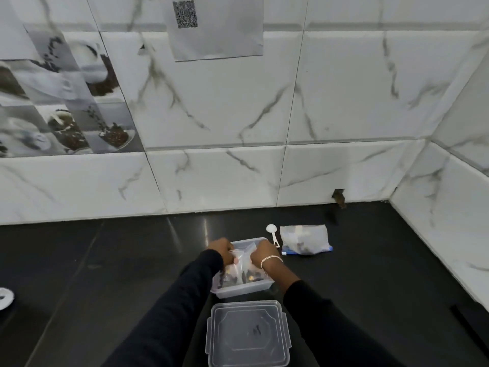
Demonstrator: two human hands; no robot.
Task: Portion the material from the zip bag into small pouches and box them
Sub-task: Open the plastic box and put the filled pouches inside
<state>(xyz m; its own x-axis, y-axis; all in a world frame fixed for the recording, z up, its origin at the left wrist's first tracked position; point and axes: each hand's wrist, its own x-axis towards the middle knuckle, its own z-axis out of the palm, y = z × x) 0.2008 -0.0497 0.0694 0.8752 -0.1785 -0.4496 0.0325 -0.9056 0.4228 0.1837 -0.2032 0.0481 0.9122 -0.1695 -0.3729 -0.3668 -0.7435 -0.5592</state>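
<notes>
- The left hand (221, 250) has its fingers curled and pinches the left side of a small clear pouch (242, 262) near its top.
- The right hand (264, 254), with a silver bracelet (271, 260) on its wrist, has its fingers curled and grips the right side of the same pouch.
- The pouch hangs between the two hands, right over the clear plastic box (246, 290). Its lower part reaches down among the contents.
- The box stands open around the middle of the black desk (119, 260), well short of the back edge. Inside it lie other clear pouches with dark material (230, 279) in them.
- The box lid (247, 336) lies flat on the desk just on the near side of the box.
- A white plastic scoop (272, 234) lies just beyond the box's far right corner.
- The zip bag (304, 239) lies flat beside the scoop, towards the desk's back right corner. Dark material shows at its near end.
- A white round object (5, 298) lies at the desk's left side, cut off by the frame.
- A paper sheet with a QR code (214, 30) hangs on the tiled wall above the back edge.
</notes>
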